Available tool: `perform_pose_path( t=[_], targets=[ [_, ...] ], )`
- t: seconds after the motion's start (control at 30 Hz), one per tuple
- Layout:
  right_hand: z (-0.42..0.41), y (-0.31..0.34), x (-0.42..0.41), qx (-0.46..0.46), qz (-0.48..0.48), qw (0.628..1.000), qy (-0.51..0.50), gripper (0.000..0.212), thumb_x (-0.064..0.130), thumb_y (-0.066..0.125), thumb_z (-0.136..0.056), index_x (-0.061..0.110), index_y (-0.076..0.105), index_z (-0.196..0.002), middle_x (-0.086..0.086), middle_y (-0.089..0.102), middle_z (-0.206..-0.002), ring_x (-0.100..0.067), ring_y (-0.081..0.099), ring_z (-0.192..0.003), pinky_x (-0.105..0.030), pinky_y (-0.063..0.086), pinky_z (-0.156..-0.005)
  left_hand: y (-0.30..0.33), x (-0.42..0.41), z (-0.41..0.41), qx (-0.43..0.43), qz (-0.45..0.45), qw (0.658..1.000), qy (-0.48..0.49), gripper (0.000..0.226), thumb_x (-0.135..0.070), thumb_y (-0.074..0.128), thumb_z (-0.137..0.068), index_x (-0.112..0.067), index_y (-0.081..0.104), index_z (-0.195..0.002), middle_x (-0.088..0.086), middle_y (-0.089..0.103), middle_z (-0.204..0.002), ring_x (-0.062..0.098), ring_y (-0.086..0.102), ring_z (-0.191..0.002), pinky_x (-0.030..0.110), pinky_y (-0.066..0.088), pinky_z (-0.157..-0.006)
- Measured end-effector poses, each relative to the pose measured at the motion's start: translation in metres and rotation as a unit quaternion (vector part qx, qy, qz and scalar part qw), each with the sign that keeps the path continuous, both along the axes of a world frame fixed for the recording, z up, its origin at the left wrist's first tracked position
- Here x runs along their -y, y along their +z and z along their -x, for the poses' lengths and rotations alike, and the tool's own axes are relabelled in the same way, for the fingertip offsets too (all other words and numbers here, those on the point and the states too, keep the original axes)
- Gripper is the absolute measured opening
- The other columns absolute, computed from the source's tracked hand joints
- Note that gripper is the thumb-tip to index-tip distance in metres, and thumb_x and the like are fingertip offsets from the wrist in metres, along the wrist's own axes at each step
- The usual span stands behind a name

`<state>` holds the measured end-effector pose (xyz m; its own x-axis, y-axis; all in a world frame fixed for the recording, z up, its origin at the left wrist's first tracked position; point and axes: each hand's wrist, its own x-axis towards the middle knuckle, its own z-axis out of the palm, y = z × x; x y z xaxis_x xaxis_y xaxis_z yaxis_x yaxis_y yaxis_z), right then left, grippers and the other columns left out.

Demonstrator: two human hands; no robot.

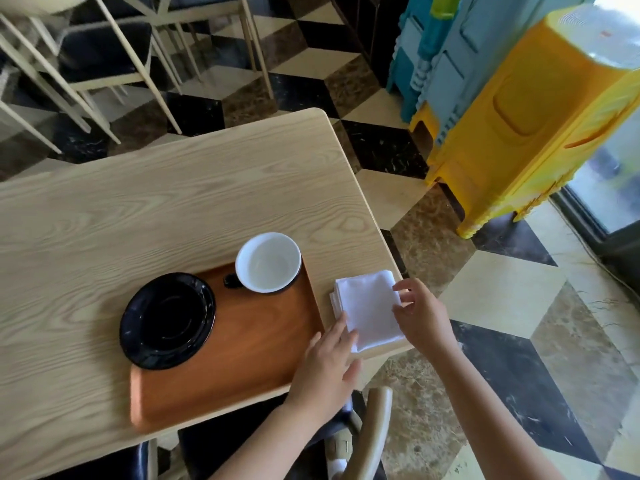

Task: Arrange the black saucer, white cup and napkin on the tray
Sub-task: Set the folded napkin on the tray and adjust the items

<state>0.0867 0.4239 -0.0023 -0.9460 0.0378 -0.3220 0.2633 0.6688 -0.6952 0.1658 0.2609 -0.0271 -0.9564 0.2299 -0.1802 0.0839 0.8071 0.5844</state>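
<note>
An orange-brown wooden tray (pixel 256 344) lies near the table's front edge. A black saucer (pixel 168 320) rests on the tray's left rim, partly over the table. At the tray's far right corner stands a white cup (pixel 268 262) with a black handle. A folded white napkin (pixel 369 310) lies on the table just right of the tray, at the table's right edge. My left hand (pixel 327 368) lies flat, its fingertips on the napkin's near left corner. The fingers of my right hand (pixel 417 313) are spread and touch the napkin's right edge.
The light wooden table (pixel 166 209) ends just right of the napkin. A chair back (pixel 372 431) stands below the table's front edge. Yellow (pixel 526 133) and blue plastic stools are stacked at the right, and metal chairs (pixel 104 64) stand behind the table.
</note>
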Motion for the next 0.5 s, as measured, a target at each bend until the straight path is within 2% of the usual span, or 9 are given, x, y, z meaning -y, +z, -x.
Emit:
perform_pose_path(
  t=[0.03,0.07,0.13,0.17,0.23,0.33,0.4,0.43,0.5],
  targets=[
    [-0.001,0.004,0.001,-0.001,0.011,1.0,0.001,0.027,0.001,0.055,-0.083,0.018,0.055,-0.104,-0.008,0.067,-0.099,-0.007,0.057,-0.066,-0.02,0.04,-0.048,0.005,0.001,0.001,0.013,-0.063,0.997,0.045,0.042,-0.022,0.048,-0.094,-0.014,0.043,-0.135,0.005,0.029,-0.152,0.012,0.031,-0.135,0.01,0.019,-0.107],
    [-0.002,0.009,0.003,-0.006,0.022,1.0,0.003,0.027,0.001,0.056,-0.082,0.019,0.057,-0.102,-0.006,0.067,-0.096,-0.004,0.055,-0.065,-0.018,0.039,-0.048,0.011,0.004,0.001,0.022,-0.116,0.989,0.086,0.039,-0.016,0.05,-0.093,-0.012,0.047,-0.132,0.006,0.039,-0.146,0.011,0.039,-0.131,0.006,0.024,-0.103],
    [-0.005,0.021,0.008,-0.026,0.043,0.999,0.013,0.029,0.0,0.058,-0.081,0.023,0.058,-0.098,0.0,0.066,-0.09,-0.003,0.055,-0.065,-0.016,0.038,-0.049,0.018,0.009,0.001,0.018,-0.18,0.973,0.146,0.035,-0.01,0.05,-0.093,-0.011,0.052,-0.128,0.003,0.054,-0.133,0.009,0.049,-0.122,0.014,0.037,-0.101],
    [-0.007,0.028,0.012,-0.038,0.054,0.998,0.023,0.03,-0.001,0.059,-0.08,0.025,0.058,-0.096,0.004,0.065,-0.087,-0.002,0.055,-0.066,-0.016,0.039,-0.051,0.022,0.011,0.001,0.028,-0.209,0.962,0.173,0.034,-0.01,0.048,-0.093,-0.012,0.053,-0.127,0.0,0.057,-0.129,0.007,0.052,-0.118,0.017,0.041,-0.098],
    [-0.012,0.041,0.02,-0.055,0.089,0.994,0.043,0.032,-0.001,0.06,-0.08,0.029,0.058,-0.093,0.011,0.063,-0.083,-0.003,0.055,-0.066,-0.016,0.042,-0.053,0.029,0.017,0.0,0.076,-0.284,0.929,0.226,0.036,-0.009,0.046,-0.094,-0.016,0.05,-0.13,-0.006,0.058,-0.127,0.002,0.052,-0.116,0.011,0.044,-0.089],
    [-0.018,0.05,0.031,-0.051,0.176,0.982,0.046,0.034,-0.001,0.059,-0.08,0.032,0.06,-0.091,0.005,0.068,-0.085,-0.006,0.059,-0.067,-0.024,0.05,-0.059,0.032,0.029,-0.002,0.147,-0.386,0.864,0.289,0.039,-0.011,0.048,-0.093,-0.025,0.046,-0.129,-0.007,0.061,-0.121,-0.001,0.058,-0.108,0.005,0.046,-0.071],
    [-0.02,0.047,0.038,-0.025,0.231,0.972,0.031,0.035,-0.002,0.058,-0.08,0.032,0.062,-0.089,-0.004,0.071,-0.086,-0.019,0.064,-0.072,-0.034,0.052,-0.062,0.034,0.041,-0.006,0.188,-0.447,0.802,0.349,0.041,-0.009,0.054,-0.091,-0.024,0.044,-0.128,0.004,0.066,-0.109,0.007,0.067,-0.094,0.014,0.053,-0.068],
    [-0.021,0.043,0.043,-0.013,0.244,0.969,0.025,0.036,-0.003,0.058,-0.08,0.031,0.062,-0.089,-0.006,0.072,-0.085,-0.021,0.063,-0.072,-0.033,0.051,-0.061,0.035,0.048,-0.009,0.188,-0.462,0.781,0.375,0.045,-0.008,0.058,-0.089,-0.023,0.043,-0.128,0.008,0.068,-0.104,0.012,0.069,-0.09,0.022,0.056,-0.071],
    [-0.023,0.033,0.051,0.003,0.234,0.972,0.026,0.036,-0.003,0.057,-0.08,0.032,0.062,-0.088,-0.003,0.071,-0.083,-0.016,0.062,-0.069,-0.023,0.049,-0.057,0.032,0.062,-0.017,0.165,-0.439,0.785,0.406,0.052,-0.01,0.064,-0.085,-0.025,0.042,-0.13,0.012,0.07,-0.099,0.019,0.069,-0.092,0.033,0.054,-0.084]
  ],
)
